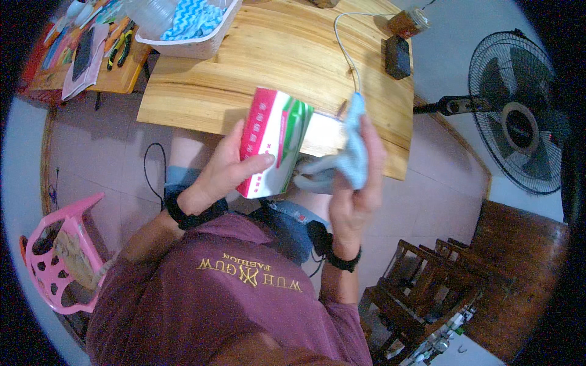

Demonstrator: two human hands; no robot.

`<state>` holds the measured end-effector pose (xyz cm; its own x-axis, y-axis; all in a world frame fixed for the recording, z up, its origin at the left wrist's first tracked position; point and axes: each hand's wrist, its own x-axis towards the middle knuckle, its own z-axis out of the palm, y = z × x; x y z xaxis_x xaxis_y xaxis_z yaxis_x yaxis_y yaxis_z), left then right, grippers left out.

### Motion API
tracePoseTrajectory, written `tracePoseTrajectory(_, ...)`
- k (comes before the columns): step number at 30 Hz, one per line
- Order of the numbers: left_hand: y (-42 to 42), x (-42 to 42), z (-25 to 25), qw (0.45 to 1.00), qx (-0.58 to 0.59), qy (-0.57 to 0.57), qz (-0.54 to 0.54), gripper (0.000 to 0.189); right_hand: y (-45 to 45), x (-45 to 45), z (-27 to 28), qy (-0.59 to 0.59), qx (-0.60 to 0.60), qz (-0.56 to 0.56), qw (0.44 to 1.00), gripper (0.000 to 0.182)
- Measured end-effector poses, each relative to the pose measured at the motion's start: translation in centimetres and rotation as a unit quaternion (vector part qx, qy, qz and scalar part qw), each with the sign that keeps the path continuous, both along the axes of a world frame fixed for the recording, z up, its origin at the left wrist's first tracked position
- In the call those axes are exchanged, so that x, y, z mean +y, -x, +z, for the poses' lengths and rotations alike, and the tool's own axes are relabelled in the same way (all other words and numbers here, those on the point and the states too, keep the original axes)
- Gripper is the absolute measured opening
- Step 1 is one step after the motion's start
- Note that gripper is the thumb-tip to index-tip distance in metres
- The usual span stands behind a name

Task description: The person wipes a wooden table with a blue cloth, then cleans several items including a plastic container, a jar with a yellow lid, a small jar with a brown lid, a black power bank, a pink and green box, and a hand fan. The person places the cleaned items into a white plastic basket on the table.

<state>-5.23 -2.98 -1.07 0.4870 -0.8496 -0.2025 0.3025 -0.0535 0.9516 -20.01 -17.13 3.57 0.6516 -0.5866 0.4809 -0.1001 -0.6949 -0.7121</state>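
My left hand [224, 164] grips a printed carton [270, 142] in pink-red, white and green, its thumb lying across the front face. The carton is tilted and held over the near edge of the wooden table [274, 59]. In my right hand [361, 183] is a light blue cloth [350, 160], bunched between thumb and fingers, with a loose fold hanging toward the carton. A small gap separates the cloth from the carton. Behind them a bright white flat area [324, 132] shows at the table's near side; glare hides what it is.
A white plastic basket [187, 45] holds a blue-and-white patterned cloth [194, 20]. Pliers [120, 50] lie on a side table at left. A cable [341, 41], a black box [396, 57] and a jar [409, 23] are at far right. A fan [517, 114] stands beyond; a pink chair [68, 256] is at left.
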Motion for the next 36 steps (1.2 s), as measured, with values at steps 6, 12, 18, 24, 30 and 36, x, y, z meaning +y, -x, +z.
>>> tracePoseTrajectory(6, 1.3, 0.2, -1.2, 0.990, -0.124, -0.029, -0.063, 0.068, -2.8, 2.2, -2.2, 0.132, 0.147, 0.137, 0.971, 0.060)
tracePoseTrajectory(12, 1.4, 0.3, -0.7, 0.990, -0.085, 0.017, -0.111, 0.070, -2.7, 0.6, -2.3, 0.145, 0.126, 0.094, 0.977, 0.062)
tracePoseTrajectory(18, 0.5, 0.7, 1.4, 0.981, -0.094, -0.037, -0.168, 0.068, -1.7, -1.0, -1.5, -0.020, 0.122, 0.051, 0.991, 0.045)
tracePoseTrajectory(24, -0.4, 2.0, 2.4, 0.994, 0.060, 0.042, -0.078, 0.071, 1.3, -3.0, -4.5, -0.284, 0.053, -0.086, 0.954, 0.031)
tracePoseTrajectory(30, -0.4, 1.0, 3.2, 0.982, 0.170, 0.081, 0.007, 0.079, 1.3, -2.7, -4.6, -0.403, 0.020, -0.109, 0.909, 0.053)
tracePoseTrajectory(36, 0.6, 0.4, 2.4, 0.975, 0.189, 0.113, 0.023, 0.070, -1.0, 1.9, -0.7, -0.389, 0.128, 0.034, 0.912, 0.042)
